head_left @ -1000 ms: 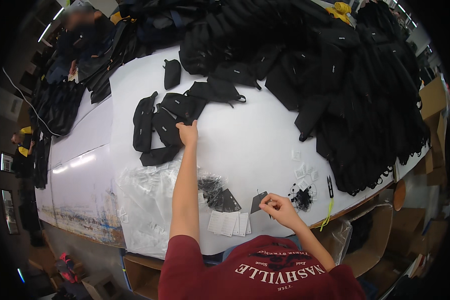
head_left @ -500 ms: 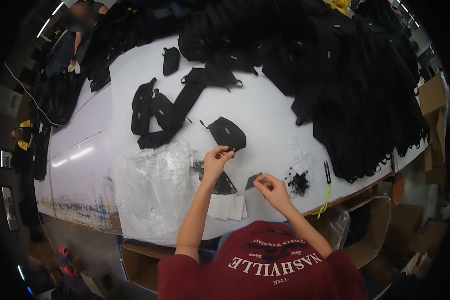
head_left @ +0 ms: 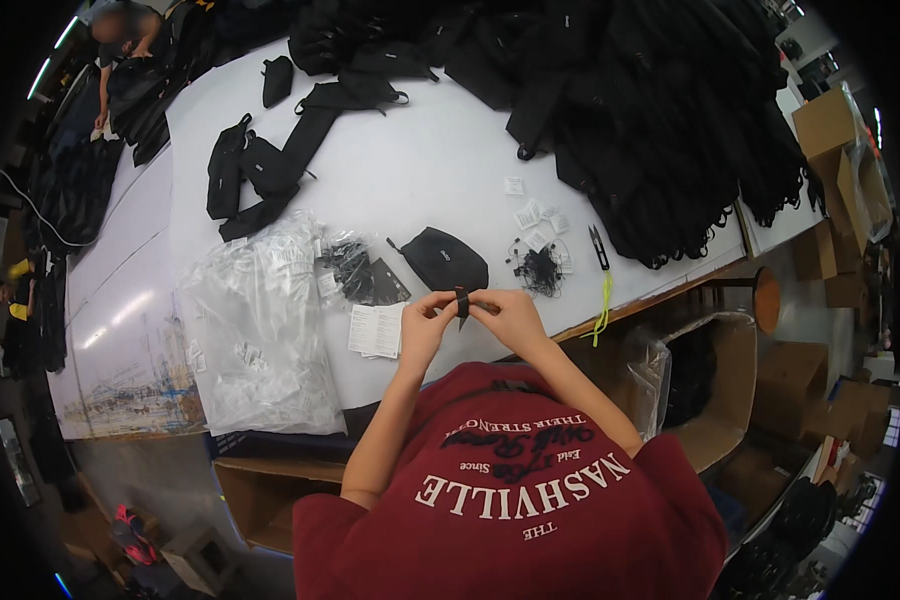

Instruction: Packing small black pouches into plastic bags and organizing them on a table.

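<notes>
A small black zip pouch with a white mark lies on the white table just beyond my hands. My left hand pinches the black strap loop at the pouch's near end. Meeting it from the other side, my right hand is closed at the same loop, its fingertips on a dark card tag whose edge shows below; most of the tag is hidden. Left of the pouch are more black card tags, with white printed cards nearer me.
A clear plastic bag of white pieces spreads at left. Black string fasteners, small white labels and thread snips with a yellow-green cord lie at right. Black pouches and heaped black bags sit farther back. Someone works at far left.
My right hand has brought the dark tag left to the pouch's loop, so both hands now meet there. The whole view has shifted, with the table's things appearing farther left and higher.
</notes>
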A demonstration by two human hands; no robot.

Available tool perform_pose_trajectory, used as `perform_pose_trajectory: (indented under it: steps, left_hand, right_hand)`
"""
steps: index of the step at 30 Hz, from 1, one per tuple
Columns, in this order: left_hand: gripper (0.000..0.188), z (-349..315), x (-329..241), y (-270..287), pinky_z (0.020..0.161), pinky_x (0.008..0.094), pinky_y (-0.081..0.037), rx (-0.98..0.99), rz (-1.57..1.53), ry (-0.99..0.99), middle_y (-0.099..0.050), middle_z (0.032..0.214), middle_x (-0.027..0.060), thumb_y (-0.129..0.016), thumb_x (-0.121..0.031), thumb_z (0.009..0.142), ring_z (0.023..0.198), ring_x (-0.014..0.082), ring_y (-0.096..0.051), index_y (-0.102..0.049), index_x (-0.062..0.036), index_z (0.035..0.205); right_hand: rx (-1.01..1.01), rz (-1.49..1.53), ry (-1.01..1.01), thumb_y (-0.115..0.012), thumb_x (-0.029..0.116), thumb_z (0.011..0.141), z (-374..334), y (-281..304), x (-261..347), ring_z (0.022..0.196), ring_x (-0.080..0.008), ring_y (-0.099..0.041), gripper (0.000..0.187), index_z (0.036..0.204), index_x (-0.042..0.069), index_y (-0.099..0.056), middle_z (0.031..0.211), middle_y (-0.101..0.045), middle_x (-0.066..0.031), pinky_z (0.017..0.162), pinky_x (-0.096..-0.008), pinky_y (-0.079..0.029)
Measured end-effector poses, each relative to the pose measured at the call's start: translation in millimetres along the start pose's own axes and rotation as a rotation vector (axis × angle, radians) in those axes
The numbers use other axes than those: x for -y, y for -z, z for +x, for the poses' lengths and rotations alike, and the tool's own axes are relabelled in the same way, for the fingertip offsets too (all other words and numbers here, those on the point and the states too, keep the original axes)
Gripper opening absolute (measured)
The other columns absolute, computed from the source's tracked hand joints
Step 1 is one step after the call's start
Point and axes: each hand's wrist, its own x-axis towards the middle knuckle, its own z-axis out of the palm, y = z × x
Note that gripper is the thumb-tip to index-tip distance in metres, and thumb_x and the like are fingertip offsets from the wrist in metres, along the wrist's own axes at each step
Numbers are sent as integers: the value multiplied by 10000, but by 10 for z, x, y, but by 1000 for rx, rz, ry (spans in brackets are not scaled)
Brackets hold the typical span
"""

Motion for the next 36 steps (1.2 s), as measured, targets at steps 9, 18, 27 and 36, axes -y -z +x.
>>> perform_pose_trajectory:
  steps: [9, 18, 27, 36]
  left_hand:
    - [93, -238, -324, 8, 499, 208, -316, -339, 158, -326, -553, 774, -3, -627, -122, 832, 539, 52, -386, -598, -34, 834]
    - [84, -435, -662, -80, 481, 176, -265, 4, -190, -196, -508, 665, -44, -619, -98, 851, 544, -2, -377, -622, -24, 892]
    - [99, -516, -704, -138, 429, 188, -149, 20, 57, -221, -385, 510, -108, -666, -106, 813, 462, -25, -263, -665, -14, 849]
    - [105, -534, -690, -112, 435, 207, -162, 35, 118, -239, -352, 506, -97, -672, -112, 805, 473, -11, -252, -663, -12, 834]
  right_hand:
    - [58, 622, -186, -590, 101, 861, -183, 51, -92, 650, -35, -485, 125, 930, 63, -493, 700, -526, 48, 574, -204, -364]
    - [150, 928, -265, -594, 135, 870, -241, 258, 263, 591, -62, -547, 125, 886, 73, -487, 841, -673, -83, 489, -170, -381]
    - [70, 904, -361, -632, 186, 856, -303, 222, 207, 395, -26, -404, 164, 820, 30, -599, 648, -613, -6, 372, -169, -275]
    - [97, 716, -331, -661, 132, 827, -324, 272, 276, 469, -21, -454, 122, 836, 17, -620, 646, -598, 11, 429, -163, -332]
